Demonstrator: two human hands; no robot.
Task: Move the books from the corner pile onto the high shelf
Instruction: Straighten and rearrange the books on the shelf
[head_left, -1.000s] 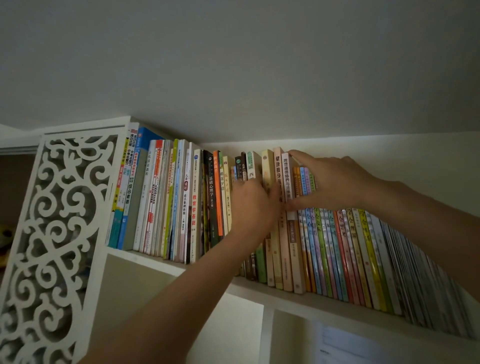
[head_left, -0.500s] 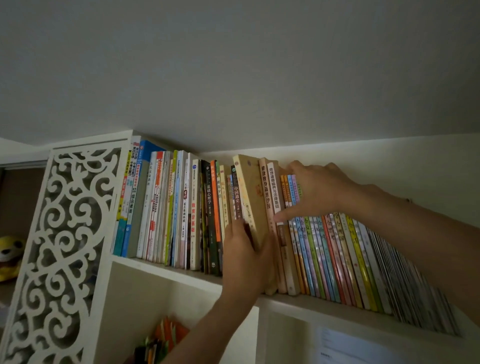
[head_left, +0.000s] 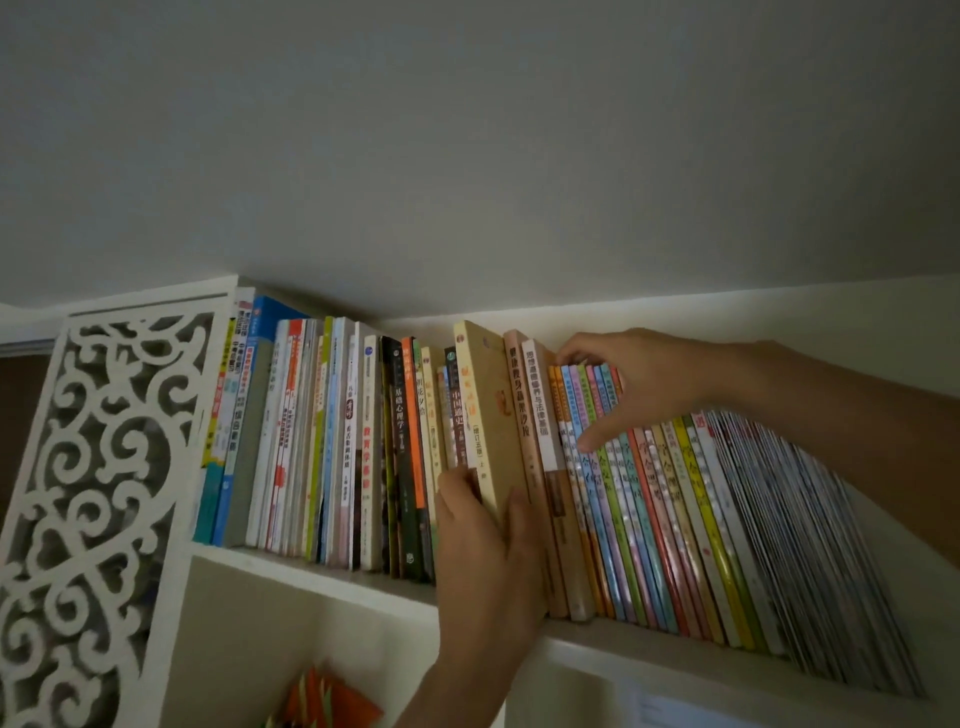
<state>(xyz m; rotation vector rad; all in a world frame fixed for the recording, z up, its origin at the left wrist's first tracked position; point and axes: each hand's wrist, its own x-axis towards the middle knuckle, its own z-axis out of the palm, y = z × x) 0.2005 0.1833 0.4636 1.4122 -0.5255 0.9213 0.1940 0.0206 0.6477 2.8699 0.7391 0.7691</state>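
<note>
- The left hand (head_left: 493, 551) grips the lower part of the tan book (head_left: 485, 415), fingers on one side of the spine and thumb on the other, and the book stands proud of the row on the high shelf (head_left: 322, 574), only partly pushed in.
- The grip sits low, I'd say, so the hand can drive the book inward along the shelf board while the top stays free under the ceiling.
- To the right of that grip, the right hand (head_left: 644, 384) curls over the tops of the thin coloured books (head_left: 613, 499), fingertips on their upper edges and thumb pressed on the spines: it looks like it is bracing them aside to keep a slot open.
- Those thin books lean away from the grip, toward the right, so the bracing makes sense; let go and they could tip back into the gap.
- Just left of the grip the dark-spined books (head_left: 402, 467) stand upright and tight, with no slack there.
- Above the grip there is little room between the book tops and the ceiling.
- Below the grip the shelf's front edge is close under the wrist, with an open compartment beneath.
- The carved white side panel (head_left: 93, 493) is well apart, far to the left.
</note>
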